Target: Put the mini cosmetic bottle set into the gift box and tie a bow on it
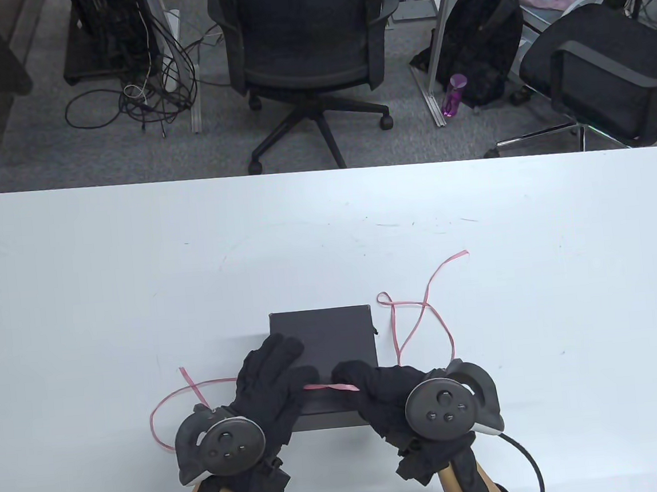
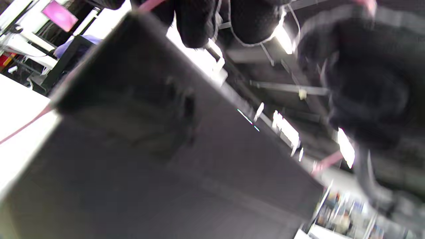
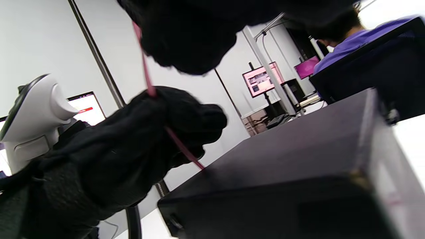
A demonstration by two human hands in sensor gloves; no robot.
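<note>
On the bench (image 1: 78,279) near me sits the closed box (image 1: 320,330); I judge tying has begun. Both hands pinch the ribbon (image 1: 329,387) over its lid, left (image 1: 268,377), right (image 1: 384,387). Next: cross the ends.

No text, label, brand or number can be read anywhere.

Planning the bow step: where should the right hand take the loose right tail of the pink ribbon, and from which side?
Probably the straight run of the thin pink ribbon just right of the closed black rectangular gift box, coming from above with a pinch grip. It lies flat and free on the white table there, short of the crossing loops farther out. The right hand is already nearby.
</note>
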